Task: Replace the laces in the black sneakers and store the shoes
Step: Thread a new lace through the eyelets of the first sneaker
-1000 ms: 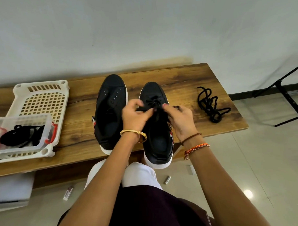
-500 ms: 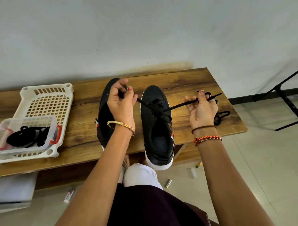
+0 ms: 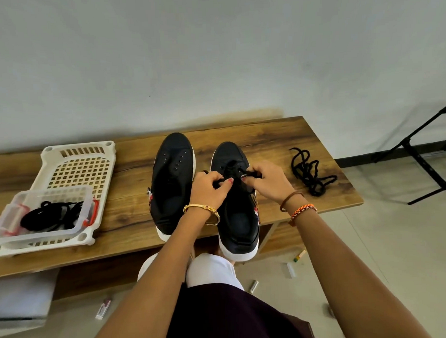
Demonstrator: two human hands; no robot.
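Two black sneakers with white soles stand side by side on the wooden bench (image 3: 132, 215), toes toward the wall. The left sneaker (image 3: 173, 183) has bare eyelets and no lace. Over the tongue of the right sneaker (image 3: 240, 218), my left hand (image 3: 210, 189) and my right hand (image 3: 264, 182) meet, each pinching an end of the black lace (image 3: 233, 169) threaded through its upper eyelets. A loose black lace (image 3: 309, 173) lies tangled on the bench to the right.
A white slotted basket (image 3: 78, 169) sits at the bench's left, holding a clear lidded box (image 3: 45, 215) with black laces inside. A black metal stand (image 3: 423, 156) is at the far right on the floor. Small tubes and markers lie on the tiles below.
Half a second ago both hands were spread wide, pulling the lace ends taut. They have come back together over the right sneaker's tongue.
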